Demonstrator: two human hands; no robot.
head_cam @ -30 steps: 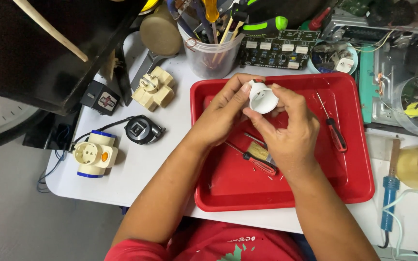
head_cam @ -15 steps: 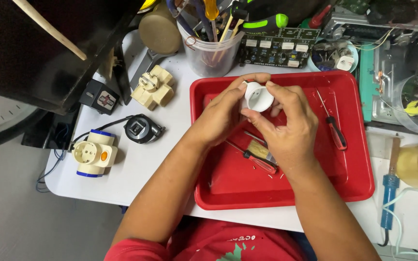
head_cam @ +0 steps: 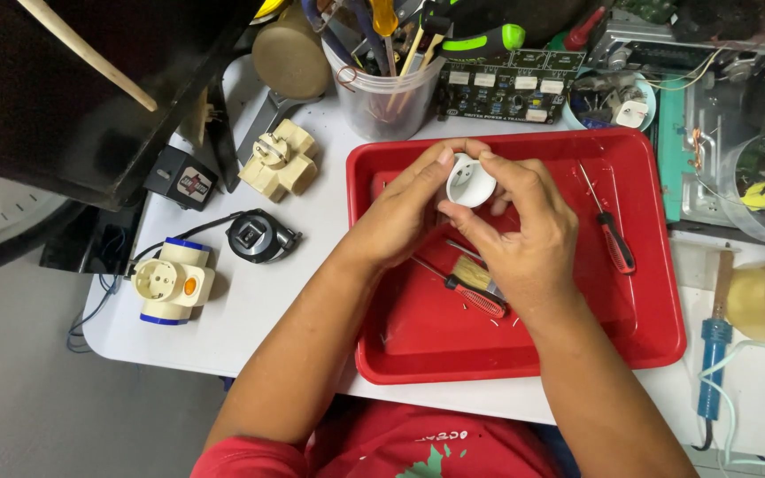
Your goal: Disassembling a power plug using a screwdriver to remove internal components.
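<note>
White table (head_cam: 312, 221), red tray (head_cam: 657, 292), cream adapters (head_cam: 281, 159) (perhaps three-way), plastic cup (head_cam: 387, 102)

Head view, steeply down, close

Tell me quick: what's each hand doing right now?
Left hand: closed on the white socket piece.
Right hand: closed on the same piece, above the red tray.

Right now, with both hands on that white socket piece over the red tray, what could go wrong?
1. The white socket piece is pinched only by the fingertips of the left hand and right hand; a slip could drop it into the red tray.
2. Small loose bits lie on the tray floor by the red-handled screwdriver; a dropped part or a nudged wrist might scatter them.
3. The second screwdriver lies close beside the right hand and could be bumped.
</note>
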